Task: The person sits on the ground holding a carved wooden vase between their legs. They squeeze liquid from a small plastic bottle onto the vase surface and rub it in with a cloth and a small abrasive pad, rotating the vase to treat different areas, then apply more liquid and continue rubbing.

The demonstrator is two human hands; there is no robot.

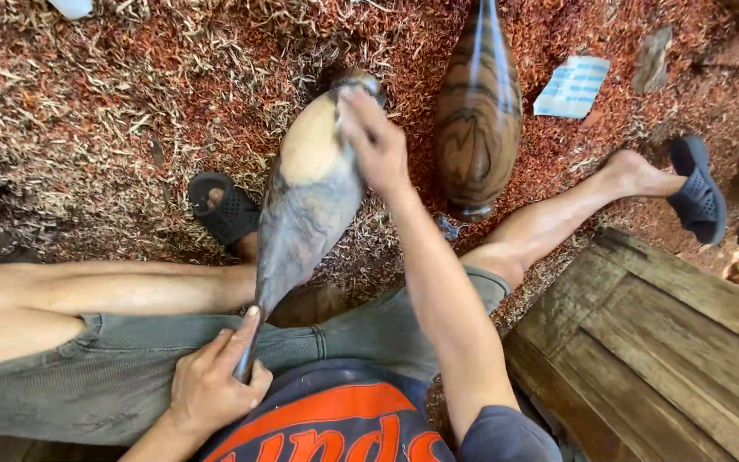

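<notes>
A long, teardrop-shaped carved wooden piece (pixel 305 214), grey with a pale patch near its wide end, lies slanted between my legs. My left hand (pixel 214 381) grips its narrow tip against my lap. My right hand (pixel 374 141) presses flat on the wide upper end; whether it holds something small under the fingers cannot be told. A second, darker wooden piece (pixel 476 111) with striped brown grain stands just right of my right hand, apart from it.
Reddish wood shavings (pixel 113 111) cover the ground. My feet wear dark sandals, one at left (pixel 224 210) and one at right (pixel 699 192). A wooden platform (pixel 652 351) sits at lower right. A folded pale blue paper (pixel 571 85) lies beyond the dark piece.
</notes>
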